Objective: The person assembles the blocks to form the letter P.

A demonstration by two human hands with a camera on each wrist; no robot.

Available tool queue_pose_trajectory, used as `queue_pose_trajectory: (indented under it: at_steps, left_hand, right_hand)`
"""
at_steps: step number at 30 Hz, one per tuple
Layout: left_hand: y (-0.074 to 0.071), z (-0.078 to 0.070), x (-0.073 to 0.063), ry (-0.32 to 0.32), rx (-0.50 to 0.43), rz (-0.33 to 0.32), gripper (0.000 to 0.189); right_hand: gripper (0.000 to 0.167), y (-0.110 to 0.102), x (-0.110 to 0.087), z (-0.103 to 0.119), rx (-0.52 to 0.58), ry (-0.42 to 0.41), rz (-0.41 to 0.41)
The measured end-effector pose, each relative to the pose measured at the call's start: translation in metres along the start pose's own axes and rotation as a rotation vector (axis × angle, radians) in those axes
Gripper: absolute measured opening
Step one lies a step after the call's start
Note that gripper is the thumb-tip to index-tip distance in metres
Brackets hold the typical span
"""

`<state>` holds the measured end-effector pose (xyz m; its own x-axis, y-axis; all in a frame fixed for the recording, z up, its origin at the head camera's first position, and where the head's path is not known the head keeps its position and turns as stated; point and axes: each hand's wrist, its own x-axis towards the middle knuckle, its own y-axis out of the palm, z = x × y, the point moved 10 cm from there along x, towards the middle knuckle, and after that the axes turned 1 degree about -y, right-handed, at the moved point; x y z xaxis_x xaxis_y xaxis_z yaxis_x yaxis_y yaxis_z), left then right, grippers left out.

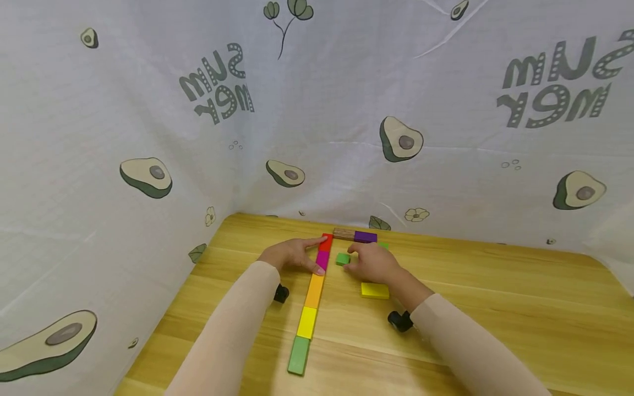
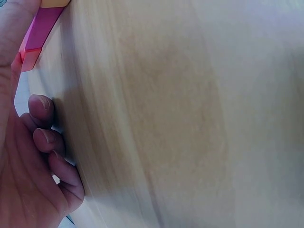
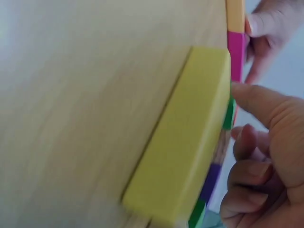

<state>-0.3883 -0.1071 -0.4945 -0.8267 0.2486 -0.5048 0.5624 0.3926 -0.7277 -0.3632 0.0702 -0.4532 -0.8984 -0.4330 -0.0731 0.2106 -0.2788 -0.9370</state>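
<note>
A straight row of flat blocks runs toward me: red, magenta, orange, yellow and green. My left hand touches this row, index fingertip on the red block and thumb by the magenta one; its other fingers curl beside the table in the left wrist view. A small green block lies right of the row. My right hand is beside it, thumb and index fingertip spread on either side, seemingly without gripping. Nearer me lies a loose yellow block.
Behind, a brown wood-grained block and a purple block extend rightward from the red end. Another green block is partly hidden by my right hand. A printed cloth hangs around the wooden table.
</note>
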Motion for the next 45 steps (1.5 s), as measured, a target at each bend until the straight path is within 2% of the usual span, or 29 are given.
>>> queue_pose_trajectory:
  at_steps: [5,14,24,29,34,38,45]
  left_hand:
    - [0.0,-0.005,-0.002,0.019,-0.008,-0.002,0.102]
    - [-0.001,-0.005,-0.002,0.027,0.005,-0.012,0.1]
    - [0.0,-0.004,-0.003,0.03,-0.012,-0.018,0.101]
    - [0.0,-0.002,0.0,0.023,-0.019,-0.015,0.1]
    - [0.001,-0.002,0.0,0.021,-0.018,-0.008,0.102]
    - [0.001,-0.002,0.0,0.009,-0.012,-0.002,0.103]
    - [0.001,-0.003,-0.001,0.006,-0.018,0.002,0.103]
  right_hand:
    - [0.039,0.004,0.002,0.01,-0.027,-0.011,-0.003]
    - [0.035,0.02,-0.006,0.029,0.116,-0.068,0.053]
    - [0.03,0.026,-0.011,0.04,0.109,-0.079,0.024]
    - [0.031,0.026,-0.01,0.039,0.114,-0.073,0.027]
    - [0.04,0.024,-0.013,0.029,0.203,-0.016,0.055]
    - [0.043,0.016,-0.022,0.016,0.27,0.032,0.059]
    - [0.04,-0.002,-0.048,-0.006,0.241,0.052,0.052]
